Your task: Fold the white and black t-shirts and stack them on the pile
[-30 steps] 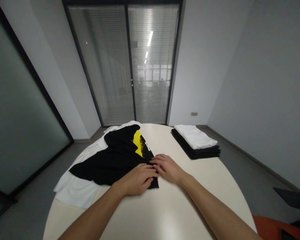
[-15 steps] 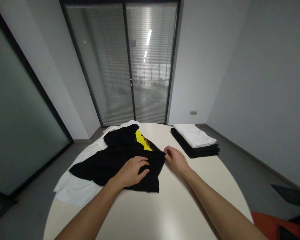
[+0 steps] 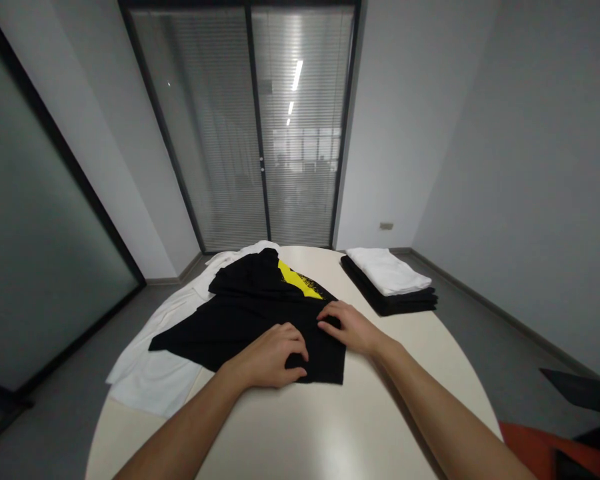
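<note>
A black garment (image 3: 240, 320) with a yellow print lies partly folded on the round white table (image 3: 320, 427). Its left part overlaps white cloth (image 3: 165, 380). My left hand (image 3: 275, 357) rests on the garment's lower part, thumb apart from the curved fingers. On the right part of the garment, below the yellow print, lies my right hand (image 3: 347, 327), its fingers bent and spread from the thumb. Neither hand visibly grips the fabric.
A folded stack (image 3: 390, 280), white cloth on top of black, sits at the table's back right. Beyond the table is a glass partition with blinds (image 3: 300, 167). A red chair (image 3: 545, 453) stands at lower right.
The black garment has shifted to the right. My right hand has let go of its edge and moved onto the fabric. My left hand has moved slightly right and down.
</note>
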A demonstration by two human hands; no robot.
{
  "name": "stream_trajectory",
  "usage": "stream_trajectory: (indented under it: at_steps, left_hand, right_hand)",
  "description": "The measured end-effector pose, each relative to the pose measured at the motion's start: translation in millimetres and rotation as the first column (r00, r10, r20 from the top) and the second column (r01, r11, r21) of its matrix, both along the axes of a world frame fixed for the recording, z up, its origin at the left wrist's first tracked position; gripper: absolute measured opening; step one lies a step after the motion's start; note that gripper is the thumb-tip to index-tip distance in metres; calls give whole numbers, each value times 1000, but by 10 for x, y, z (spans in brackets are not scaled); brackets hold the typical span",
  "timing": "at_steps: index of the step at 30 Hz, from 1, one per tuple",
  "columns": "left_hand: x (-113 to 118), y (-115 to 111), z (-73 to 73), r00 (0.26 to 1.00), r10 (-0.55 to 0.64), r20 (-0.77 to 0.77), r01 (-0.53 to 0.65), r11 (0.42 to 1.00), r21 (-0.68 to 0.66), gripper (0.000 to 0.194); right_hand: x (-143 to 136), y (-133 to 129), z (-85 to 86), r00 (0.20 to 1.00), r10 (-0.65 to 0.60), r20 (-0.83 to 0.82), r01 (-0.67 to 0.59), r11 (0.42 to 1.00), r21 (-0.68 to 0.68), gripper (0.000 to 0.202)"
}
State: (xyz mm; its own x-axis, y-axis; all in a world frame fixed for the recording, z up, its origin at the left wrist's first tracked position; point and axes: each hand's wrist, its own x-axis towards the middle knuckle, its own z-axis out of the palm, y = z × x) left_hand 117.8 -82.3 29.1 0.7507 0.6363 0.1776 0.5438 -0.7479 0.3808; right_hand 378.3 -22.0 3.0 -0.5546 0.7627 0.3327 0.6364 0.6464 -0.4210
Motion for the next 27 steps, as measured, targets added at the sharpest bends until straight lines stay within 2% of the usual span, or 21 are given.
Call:
stream_trajectory:
  at_steps: [2,6,9,11,14,17,19,21,22,27]
  left_hand:
    - [41,-31,15,1000,-17,-9,17,999,-45,10]
    - [160,-129,23,997,-67,38,73,975,-211,11]
    - [258,-216,27,988,-128,84,150,919,-365,11]
    - [296,-259,49,981,-156,116,190,890,-415,16]
    - [284,-274,94,985,-128,116,157,944,-292,35]
    - [228,-242,101,998,-66,-11,63,986,-155,49]
    - [207,-220,80,996,-34,-78,22,989,-145,37]
    - [216,-218,58,997,-12,-78,0,989,-151,21]
    - [233,-226,51,998,-12,-64,2,989,-150,19]
    - [391,-368,30,984,-178,10,176,960,-218,17]
  right_hand:
    - [5,-16,-22,997,73,-4,-73,997,-31,22]
    - [50,44,-110,998,61,-15,-62,997,-39,19]
    - [110,115,-154,998,68,2,-68,997,-28,12]
    - [184,163,-168,998,61,32,-61,998,-14,11]
    - [330,221,-168,994,-18,103,17,1000,11,11]
    - [432,239,-144,977,-131,169,127,991,30,12]
    - [441,224,-122,968,-167,187,163,986,40,13]
    - [417,197,-106,969,-171,178,167,985,39,13]
    - [401,184,-101,972,-165,167,162,986,33,14]
    - [376,154,-90,986,-120,117,123,992,-17,19]
